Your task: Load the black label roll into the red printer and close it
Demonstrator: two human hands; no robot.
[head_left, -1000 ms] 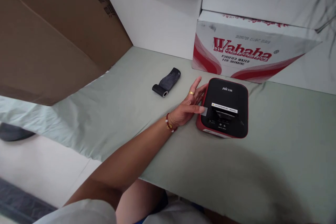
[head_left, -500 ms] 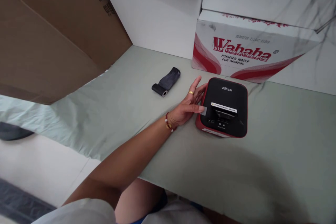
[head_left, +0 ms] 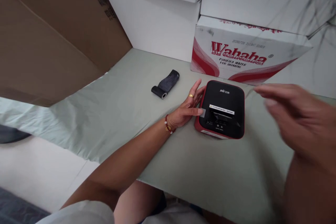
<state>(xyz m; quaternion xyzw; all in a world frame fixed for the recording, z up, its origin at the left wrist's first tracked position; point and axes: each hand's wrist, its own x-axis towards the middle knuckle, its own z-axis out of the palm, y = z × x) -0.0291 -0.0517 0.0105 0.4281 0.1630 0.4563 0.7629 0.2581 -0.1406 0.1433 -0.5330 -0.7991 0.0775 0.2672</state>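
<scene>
A black label printer [head_left: 223, 94] with a red body sits on the cloth-covered table, its slot and small buttons toward me. My left hand [head_left: 185, 110] holds its left side: the thumb presses the top edge by a small grey patch, the index finger points away, and other fingers lie against the side, partly hidden. At the right, my right hand [head_left: 299, 115] hovers in the air beside the printer, apart from it. Its fingers are stretched out, slightly blurred, with nothing visible in them. Left of the printer lies a partly unrolled black ribbon roll [head_left: 166, 84].
Behind the printer stands a white and red water carton [head_left: 241, 50] with white boxes [head_left: 157, 17] stacked around and above it. A large brown cardboard box [head_left: 52, 42] fills the left. The pale green cloth [head_left: 105, 108] hangs over the table's front edge.
My right hand has come into view from the right, near the printer. My left hand keeps its place on the printer. The view has shifted slightly.
</scene>
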